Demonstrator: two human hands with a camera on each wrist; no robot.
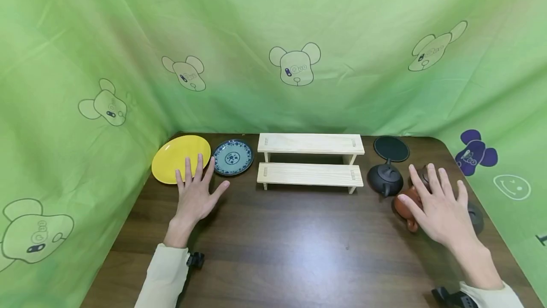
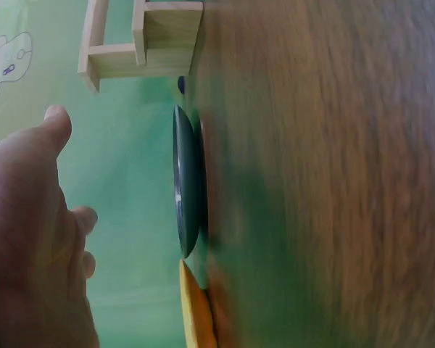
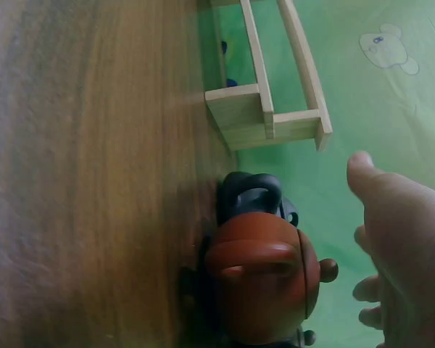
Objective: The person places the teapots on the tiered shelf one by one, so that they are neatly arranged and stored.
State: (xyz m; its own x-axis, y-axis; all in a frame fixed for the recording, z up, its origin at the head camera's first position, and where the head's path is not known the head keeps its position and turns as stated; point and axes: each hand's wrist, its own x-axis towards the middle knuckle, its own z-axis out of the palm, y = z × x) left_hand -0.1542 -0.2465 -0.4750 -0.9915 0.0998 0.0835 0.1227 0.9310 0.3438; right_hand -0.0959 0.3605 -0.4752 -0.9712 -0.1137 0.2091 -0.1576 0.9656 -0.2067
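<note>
Lettering, green curtain:
Bear head above wooden shelf: "Q", rest unclear; purple bear, right of shelf: unreadable.

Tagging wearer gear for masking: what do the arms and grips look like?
Left sleeve and right sleeve: plain off-white, ending near the wrist. Small black left device and right device at the cuffs. Left grip and right grip: bare, five-fingered, no gloves or rings visible.
</note>
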